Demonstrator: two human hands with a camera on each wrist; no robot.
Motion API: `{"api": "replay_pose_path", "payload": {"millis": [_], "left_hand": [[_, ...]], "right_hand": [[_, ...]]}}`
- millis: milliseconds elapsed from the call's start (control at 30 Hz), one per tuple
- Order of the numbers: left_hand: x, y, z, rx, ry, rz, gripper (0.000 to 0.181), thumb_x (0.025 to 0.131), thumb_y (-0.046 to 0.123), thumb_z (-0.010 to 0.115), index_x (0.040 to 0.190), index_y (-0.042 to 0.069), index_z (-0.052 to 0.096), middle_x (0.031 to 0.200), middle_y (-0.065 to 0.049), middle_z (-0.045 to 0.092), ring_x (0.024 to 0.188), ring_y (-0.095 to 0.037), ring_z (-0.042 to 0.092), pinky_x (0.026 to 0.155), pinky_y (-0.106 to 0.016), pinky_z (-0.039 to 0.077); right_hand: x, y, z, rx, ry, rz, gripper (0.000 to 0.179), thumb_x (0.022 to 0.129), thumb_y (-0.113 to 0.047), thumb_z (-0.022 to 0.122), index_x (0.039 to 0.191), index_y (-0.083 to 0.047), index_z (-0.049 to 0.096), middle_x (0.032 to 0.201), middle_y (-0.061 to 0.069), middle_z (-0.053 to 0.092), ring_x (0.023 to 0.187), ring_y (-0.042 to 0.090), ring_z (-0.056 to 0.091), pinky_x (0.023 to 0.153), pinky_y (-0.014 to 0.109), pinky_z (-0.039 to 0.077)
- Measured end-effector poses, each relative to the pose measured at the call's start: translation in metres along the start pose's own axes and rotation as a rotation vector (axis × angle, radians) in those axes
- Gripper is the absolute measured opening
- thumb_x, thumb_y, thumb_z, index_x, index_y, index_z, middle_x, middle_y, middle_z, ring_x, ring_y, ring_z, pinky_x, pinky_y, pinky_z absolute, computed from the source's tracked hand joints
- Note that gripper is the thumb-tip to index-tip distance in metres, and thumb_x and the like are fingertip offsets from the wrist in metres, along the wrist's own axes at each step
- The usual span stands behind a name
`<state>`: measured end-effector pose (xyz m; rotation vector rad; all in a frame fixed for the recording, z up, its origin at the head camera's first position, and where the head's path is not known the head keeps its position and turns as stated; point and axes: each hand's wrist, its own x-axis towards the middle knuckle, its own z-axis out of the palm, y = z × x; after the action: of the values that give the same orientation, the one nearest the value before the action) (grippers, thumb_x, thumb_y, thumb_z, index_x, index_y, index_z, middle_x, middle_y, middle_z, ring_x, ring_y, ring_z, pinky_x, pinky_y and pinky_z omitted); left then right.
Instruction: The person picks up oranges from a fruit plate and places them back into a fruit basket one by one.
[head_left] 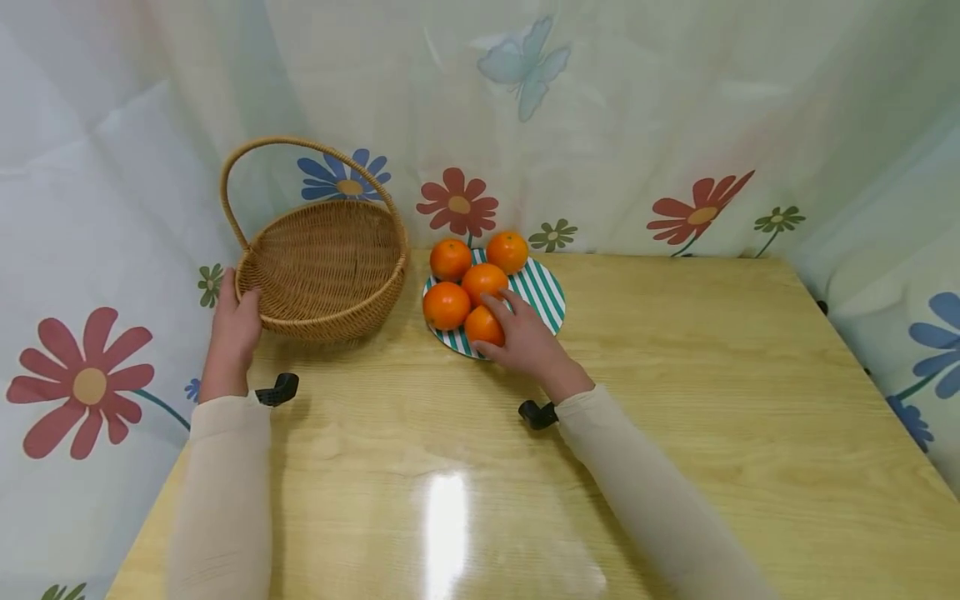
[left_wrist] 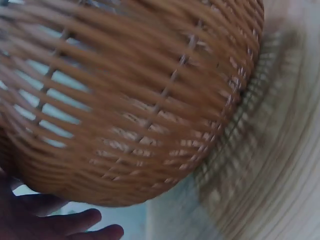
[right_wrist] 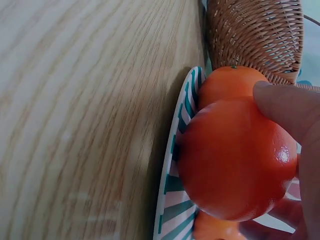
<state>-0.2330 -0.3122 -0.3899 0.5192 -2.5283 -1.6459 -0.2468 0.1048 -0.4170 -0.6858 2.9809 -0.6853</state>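
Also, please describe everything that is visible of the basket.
The basket is golden-brown, rounded, woven, apparently wicker, with a thick rim and one arched handle. Its opening faces toward the head camera; nothing shows inside. It is at the far left of the table, beside the striped plate; whether it rests flat is unclear. The left hand grips its near left rim.

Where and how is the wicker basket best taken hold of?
Probably by the top of the handle, coming down from above. It is a slim, rounded arch rising over the wicker basket, and nothing touches it there, so fingers should wrap round easily.
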Motion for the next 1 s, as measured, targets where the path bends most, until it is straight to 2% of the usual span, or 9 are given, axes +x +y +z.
{"api": "replay_pose_path", "payload": {"millis": [167, 300, 467, 767, 1000], "left_hand": [[-0.002, -0.008, 0.008, -0.236, 0.072, -0.030, 0.063, 0.100, 0.024, 0.023, 0.154, 0.039, -0.005, 0.164, 0.004, -0.006, 0.149, -0.025, 0.015, 0.119, -0.045, 0.023], [-0.001, -0.009, 0.012, -0.327, 0.108, -0.023, 0.063, 0.099, 0.019, 0.023, 0.154, 0.041, 0.001, 0.164, 0.007, -0.005, 0.150, -0.025, 0.014, 0.118, -0.043, 0.023], [0.002, -0.004, 0.016, -0.345, 0.122, -0.021, 0.064, 0.099, 0.018, 0.023, 0.154, 0.041, 0.003, 0.164, 0.009, -0.002, 0.150, -0.024, 0.015, 0.118, -0.042, 0.024], [0.004, 0.002, 0.019, -0.316, 0.114, -0.012, 0.064, 0.098, 0.017, 0.023, 0.154, 0.041, 0.003, 0.164, 0.010, -0.001, 0.150, -0.022, 0.014, 0.119, -0.040, 0.023], [0.001, -0.001, 0.018, -0.318, 0.116, -0.030, 0.065, 0.098, 0.017, 0.023, 0.154, 0.042, 0.003, 0.164, 0.008, -0.003, 0.150, -0.023, 0.014, 0.118, -0.041, 0.023]], "right_hand": [[-0.003, -0.004, 0.007, 0.033, -0.022, 0.007, 0.074, 0.088, -0.049, 0.064, 0.150, -0.019, 0.035, 0.149, 0.017, 0.035, 0.121, 0.039, 0.052, 0.104, 0.050, 0.044], [-0.004, -0.006, 0.007, 0.044, -0.010, 0.001, 0.073, 0.088, -0.048, 0.065, 0.149, -0.019, 0.037, 0.146, 0.015, 0.038, 0.118, 0.036, 0.054, 0.102, 0.049, 0.046], [-0.004, -0.008, -0.001, 0.036, 0.021, -0.024, 0.072, 0.087, -0.047, 0.066, 0.147, -0.018, 0.039, 0.144, 0.015, 0.041, 0.116, 0.034, 0.055, 0.101, 0.048, 0.047], [0.001, -0.021, -0.020, 0.037, 0.105, -0.086, 0.070, 0.087, -0.046, 0.067, 0.145, -0.016, 0.042, 0.141, 0.014, 0.044, 0.112, 0.034, 0.057, 0.098, 0.048, 0.049], [0.008, -0.032, -0.028, 0.070, 0.167, -0.136, 0.068, 0.087, -0.044, 0.068, 0.143, -0.014, 0.044, 0.143, 0.016, 0.042, 0.113, 0.034, 0.056, 0.097, 0.048, 0.050]]}}
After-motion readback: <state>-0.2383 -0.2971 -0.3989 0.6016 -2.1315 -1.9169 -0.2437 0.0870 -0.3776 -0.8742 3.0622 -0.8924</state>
